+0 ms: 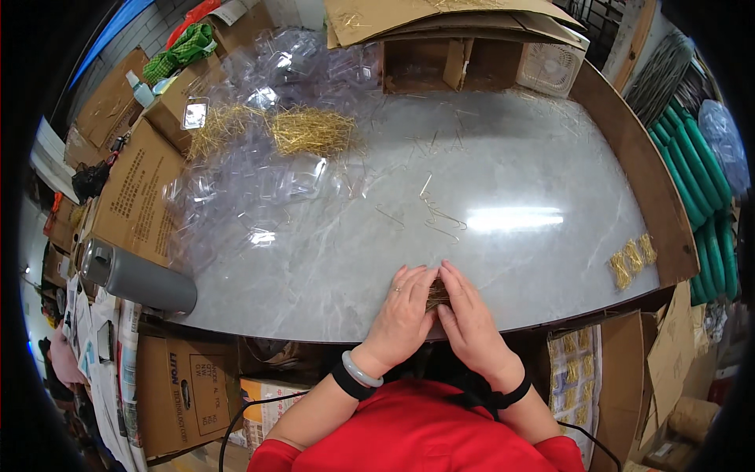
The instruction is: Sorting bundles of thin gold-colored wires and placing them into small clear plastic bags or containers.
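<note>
At the table's front edge, my left hand [403,313] and my right hand [473,324] press in from either side on a small bundle of thin wire hooks [437,294]. Their fingertips meet above it, and most of the bundle is hidden between the palms. Just beyond my hands, a few loose gold wire hooks [442,226] lie on the grey marbled table [330,271]. A large heap of gold wire hooks [313,131] rests farther back on the left, among clear plastic packages [252,177]. Several tied bundles of gold hooks [632,259] lie at the right edge.
A grey bottle [149,279] lies tilted at the table's left edge beside a cardboard box [135,189]. Cardboard compartments [417,64] and a white fan [548,68] stand at the back. A cardboard wall [641,169] borders the right side. Below it sits an open box [621,354].
</note>
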### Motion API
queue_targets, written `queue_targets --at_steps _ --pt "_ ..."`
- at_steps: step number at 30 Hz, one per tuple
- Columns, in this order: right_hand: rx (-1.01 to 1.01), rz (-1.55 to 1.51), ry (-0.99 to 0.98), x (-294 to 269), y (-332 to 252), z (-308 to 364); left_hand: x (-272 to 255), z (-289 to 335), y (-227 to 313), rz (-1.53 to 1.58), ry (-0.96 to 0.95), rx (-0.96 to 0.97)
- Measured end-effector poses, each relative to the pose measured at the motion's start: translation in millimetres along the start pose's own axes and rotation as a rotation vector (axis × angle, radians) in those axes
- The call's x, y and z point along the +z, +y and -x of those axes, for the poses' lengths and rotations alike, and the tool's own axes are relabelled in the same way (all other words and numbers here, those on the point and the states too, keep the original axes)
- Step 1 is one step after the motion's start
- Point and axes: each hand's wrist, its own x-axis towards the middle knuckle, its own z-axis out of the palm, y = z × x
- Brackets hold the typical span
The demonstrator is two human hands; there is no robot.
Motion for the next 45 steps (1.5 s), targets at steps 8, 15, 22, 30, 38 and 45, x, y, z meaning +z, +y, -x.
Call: queue_targets --at_steps 8,15,22,30,38,45 --pt "-0.106 0.198 -0.108 -16 6 -11 0 2 2 0.041 -0.005 -0.028" --pt "-0.02 0.139 -0.022 -14 9 -5 2 4 -1 0.078 -0.044 -0.041" --pt "-0.084 0.218 -0.054 -11 12 -11 -13 1 4 0.201 -0.051 -0.07" --pt "-0.118 0.277 -0.102 -9 4 -10 -60 19 -1 -0.102 -0.081 -0.217" --pt "-0.126 0.312 -0.196 -9 2 -10 -47 20 2 -0.147 -0.048 -0.174" --pt "-0.084 0.246 -0.101 -7 5 -6 -46 8 2 0.017 0.007 -0.191"
